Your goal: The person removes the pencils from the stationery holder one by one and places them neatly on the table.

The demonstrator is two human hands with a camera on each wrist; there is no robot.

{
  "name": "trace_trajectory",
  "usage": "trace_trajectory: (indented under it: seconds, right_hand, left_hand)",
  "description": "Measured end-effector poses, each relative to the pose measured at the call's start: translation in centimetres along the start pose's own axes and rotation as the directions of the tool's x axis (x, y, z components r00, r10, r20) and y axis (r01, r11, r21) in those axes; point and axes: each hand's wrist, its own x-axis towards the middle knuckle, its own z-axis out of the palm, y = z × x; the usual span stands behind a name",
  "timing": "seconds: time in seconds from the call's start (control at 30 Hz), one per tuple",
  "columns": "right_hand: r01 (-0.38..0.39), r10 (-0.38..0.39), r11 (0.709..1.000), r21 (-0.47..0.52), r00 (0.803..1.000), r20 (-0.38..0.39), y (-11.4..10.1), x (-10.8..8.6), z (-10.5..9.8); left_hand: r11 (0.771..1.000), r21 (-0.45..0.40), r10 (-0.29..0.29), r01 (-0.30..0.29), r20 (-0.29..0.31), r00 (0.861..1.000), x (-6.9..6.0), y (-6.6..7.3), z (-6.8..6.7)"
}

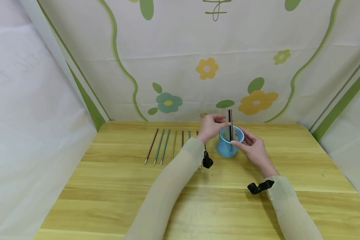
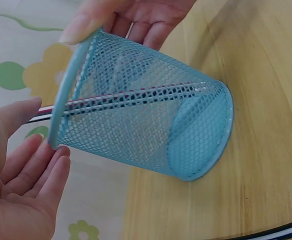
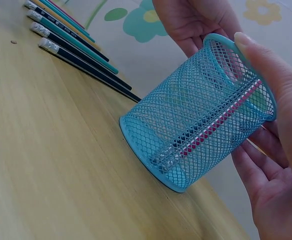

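Note:
A light blue mesh pencil cup (image 1: 227,149) stands at the back of the table, right of centre. My right hand (image 1: 255,150) holds its rim, the thumb on the near right edge and the fingers round the far side. Inside lean dark pencils (image 1: 230,116), one striped red, their eraser ends on the cup's bottom (image 2: 198,132). At the rim, my left hand (image 1: 211,126) has its thumb against the pencils' upper part; in the left wrist view its other fingers (image 2: 53,182) are loosely bent, apart from the pencils and near the rim.
Left of the cup, several pencils (image 1: 165,146) lie in a spaced row on the wooden table (image 1: 114,186), eraser ends towards me; my left sleeve (image 1: 174,173) covers some of them. A flower-printed cloth (image 1: 174,66) hangs along the table's back edge.

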Motion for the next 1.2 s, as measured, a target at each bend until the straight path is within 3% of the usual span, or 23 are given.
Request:
trace_trajectory:
  seconds: [0.27,0.53,0.9,1.2]
  right_hand:
    - [-0.005,0.005,1.000,0.010,1.000,0.006,0.0,0.1,0.0]
    - [0.006,-0.006,1.000,0.009,1.000,0.009,0.5,0.3,-0.2]
    - [0.025,-0.025,1.000,0.004,1.000,-0.002,0.2,0.0,-0.1]
    - [0.001,-0.001,1.000,-0.010,1.000,0.014,-2.6,-1.0,0.3]
  left_hand:
    - [0.999,0.032,0.020,-0.020,0.021,1.000,0.3,-0.9,0.6]
    - [0.999,0.033,0.034,-0.034,0.001,0.999,0.1,-1.2,1.3]
    - [0.998,0.056,-0.007,0.007,-0.001,1.000,0.1,-1.3,1.5]
    - [0.996,0.085,-0.003,0.002,0.016,1.000,0.1,-1.2,1.7]
